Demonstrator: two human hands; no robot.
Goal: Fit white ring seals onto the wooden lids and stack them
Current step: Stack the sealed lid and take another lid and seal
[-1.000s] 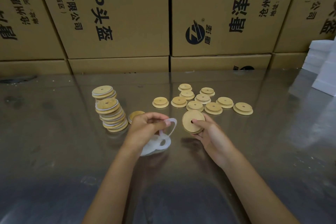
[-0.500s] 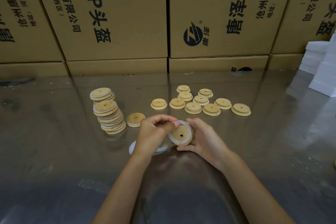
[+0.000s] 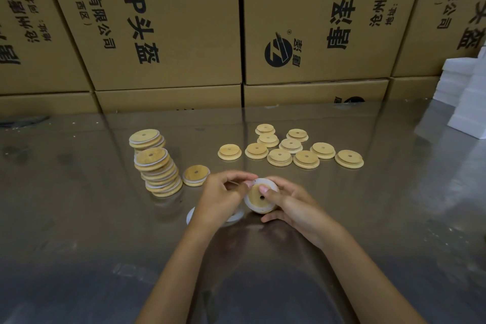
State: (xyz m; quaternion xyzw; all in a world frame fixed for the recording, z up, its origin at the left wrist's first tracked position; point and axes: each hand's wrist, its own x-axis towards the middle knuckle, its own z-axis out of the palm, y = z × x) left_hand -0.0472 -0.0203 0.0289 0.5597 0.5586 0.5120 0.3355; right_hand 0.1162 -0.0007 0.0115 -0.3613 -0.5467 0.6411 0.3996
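Note:
My right hand (image 3: 292, 205) holds a round wooden lid (image 3: 259, 201) with a centre hole, thumb pressed on its face. A white ring seal (image 3: 263, 182) lies around the lid's rim, and my left hand (image 3: 223, 196) pinches that seal at the lid's upper left edge. Under my left hand a small pile of loose white seals (image 3: 234, 218) rests on the table. A leaning stack of sealed lids (image 3: 157, 173) stands to the left, with a shorter stack (image 3: 144, 138) behind it and one sealed lid (image 3: 196, 175) beside it. Several bare lids (image 3: 289, 148) lie spread behind my hands.
The work surface is a shiny metal table (image 3: 79, 218). A wall of cardboard boxes (image 3: 171, 34) closes off its far edge. White foam blocks (image 3: 468, 102) are piled at the far right.
The seal went from hanging in my left hand to sitting around the lid in my right hand. Both hands have drawn together over the lid, which has tilted to face me.

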